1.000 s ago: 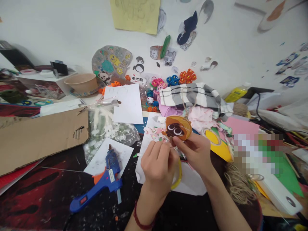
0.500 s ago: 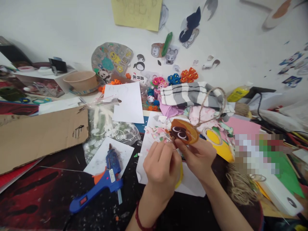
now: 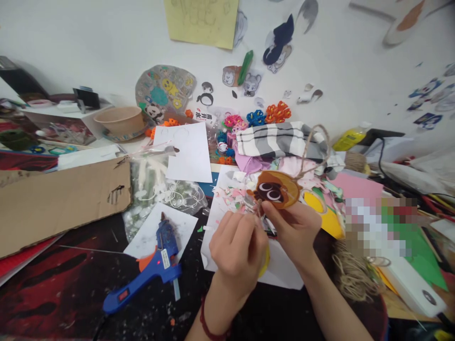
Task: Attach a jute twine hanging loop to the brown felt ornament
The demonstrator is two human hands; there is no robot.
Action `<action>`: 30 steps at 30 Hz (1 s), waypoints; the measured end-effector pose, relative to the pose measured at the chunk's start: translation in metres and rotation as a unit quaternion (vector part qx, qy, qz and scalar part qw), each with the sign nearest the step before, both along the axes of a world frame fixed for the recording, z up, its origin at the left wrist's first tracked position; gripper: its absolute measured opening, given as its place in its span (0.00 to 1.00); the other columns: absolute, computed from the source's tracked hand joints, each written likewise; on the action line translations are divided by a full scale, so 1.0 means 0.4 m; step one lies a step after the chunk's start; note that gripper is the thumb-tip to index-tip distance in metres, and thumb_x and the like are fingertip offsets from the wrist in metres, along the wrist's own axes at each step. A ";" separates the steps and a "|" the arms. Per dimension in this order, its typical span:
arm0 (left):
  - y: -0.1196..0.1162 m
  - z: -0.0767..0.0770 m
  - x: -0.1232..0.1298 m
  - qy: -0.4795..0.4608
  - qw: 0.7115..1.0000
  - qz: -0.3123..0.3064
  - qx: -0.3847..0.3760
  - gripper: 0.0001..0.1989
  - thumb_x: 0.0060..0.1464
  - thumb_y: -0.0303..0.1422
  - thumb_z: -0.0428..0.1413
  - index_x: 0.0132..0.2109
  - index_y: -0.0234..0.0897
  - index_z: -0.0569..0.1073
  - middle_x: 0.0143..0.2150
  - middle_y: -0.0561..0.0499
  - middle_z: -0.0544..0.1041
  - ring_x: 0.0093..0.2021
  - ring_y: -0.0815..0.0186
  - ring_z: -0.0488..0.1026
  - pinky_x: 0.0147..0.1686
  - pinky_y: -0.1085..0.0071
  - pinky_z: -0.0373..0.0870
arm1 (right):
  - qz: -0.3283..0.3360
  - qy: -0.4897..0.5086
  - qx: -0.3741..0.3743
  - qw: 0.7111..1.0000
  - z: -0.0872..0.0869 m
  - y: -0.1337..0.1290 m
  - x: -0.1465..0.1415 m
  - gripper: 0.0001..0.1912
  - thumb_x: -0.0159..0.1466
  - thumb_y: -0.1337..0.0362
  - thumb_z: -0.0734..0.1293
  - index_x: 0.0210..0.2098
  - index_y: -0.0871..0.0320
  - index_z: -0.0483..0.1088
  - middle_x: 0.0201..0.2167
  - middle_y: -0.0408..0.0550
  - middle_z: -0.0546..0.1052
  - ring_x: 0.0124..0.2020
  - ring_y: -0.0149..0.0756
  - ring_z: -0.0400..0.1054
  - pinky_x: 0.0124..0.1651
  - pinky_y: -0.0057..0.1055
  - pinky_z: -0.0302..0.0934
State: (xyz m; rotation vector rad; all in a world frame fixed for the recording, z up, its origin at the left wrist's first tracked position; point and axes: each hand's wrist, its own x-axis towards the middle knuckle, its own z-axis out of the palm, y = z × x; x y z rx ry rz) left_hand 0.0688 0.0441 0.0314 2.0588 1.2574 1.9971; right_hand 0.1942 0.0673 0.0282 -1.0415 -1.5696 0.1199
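My right hand [image 3: 296, 232] is closed on a flat brown animal-face ornament [image 3: 288, 190] with big white eyes, its thumb at the lower edge. A twine loop [image 3: 324, 129] stands up from the ornament's top right. A short brown length of twine [image 3: 259, 207] hangs below the face. My left hand [image 3: 238, 246] is closed just left of it, fingers bent, seemingly pinching the twine's lower end; its fingertips are partly hidden. Beneath both hands lies a white paper sheet [image 3: 284, 270] with coloured scraps [image 3: 232, 193] on it.
A blue glue gun [image 3: 159, 265] rests on white paper at left, beside a cardboard piece [image 3: 64, 203] and a plastic bag [image 3: 170, 194]. To the right are a twine bundle [image 3: 353, 274], a yellow roll [image 3: 322, 208] and a white power strip [image 3: 412, 284]. Checked cloth [image 3: 273, 139] lies behind.
The ornament has tilted and shifted slightly right and up in my right hand. The twine below it shows more clearly. My left hand has moved slightly left.
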 end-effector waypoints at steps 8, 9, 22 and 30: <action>0.004 0.000 0.000 0.011 1.000 -0.003 -0.008 0.14 0.60 0.18 0.53 0.29 0.37 0.66 0.23 0.57 0.63 0.25 0.72 0.59 0.26 0.72 0.60 | -0.016 -0.037 0.023 0.999 0.000 -0.005 0.001 0.04 0.63 0.67 0.71 0.31 0.55 0.77 0.23 0.38 0.79 0.19 0.28 0.66 0.24 0.27 0.58; 0.005 0.001 0.000 0.013 1.000 -0.001 -0.007 0.14 0.60 0.18 0.53 0.29 0.37 0.66 0.23 0.57 0.63 0.25 0.72 0.59 0.26 0.72 0.60 | -0.014 -0.039 0.023 0.999 0.000 -0.006 0.002 0.04 0.63 0.67 0.71 0.31 0.55 0.77 0.23 0.38 0.79 0.20 0.28 0.66 0.24 0.27 0.59; 0.006 0.001 -0.001 0.027 1.000 0.002 -0.007 0.15 0.59 0.17 0.53 0.27 0.38 0.63 0.22 0.57 0.60 0.24 0.71 0.58 0.25 0.71 0.58 | 0.010 -0.072 0.059 0.996 0.008 -0.001 0.004 0.05 0.62 0.71 0.71 0.34 0.55 0.78 0.31 0.42 0.83 0.30 0.34 0.78 0.33 0.28 0.71; 0.005 -0.001 0.001 0.009 1.000 -0.004 -0.017 0.15 0.59 0.17 0.52 0.27 0.37 0.63 0.23 0.57 0.60 0.24 0.72 0.58 0.25 0.71 0.58 | -0.010 -0.063 0.070 0.996 0.001 0.003 -0.001 0.04 0.63 0.68 0.72 0.32 0.55 0.78 0.29 0.43 0.83 0.27 0.34 0.77 0.31 0.28 0.71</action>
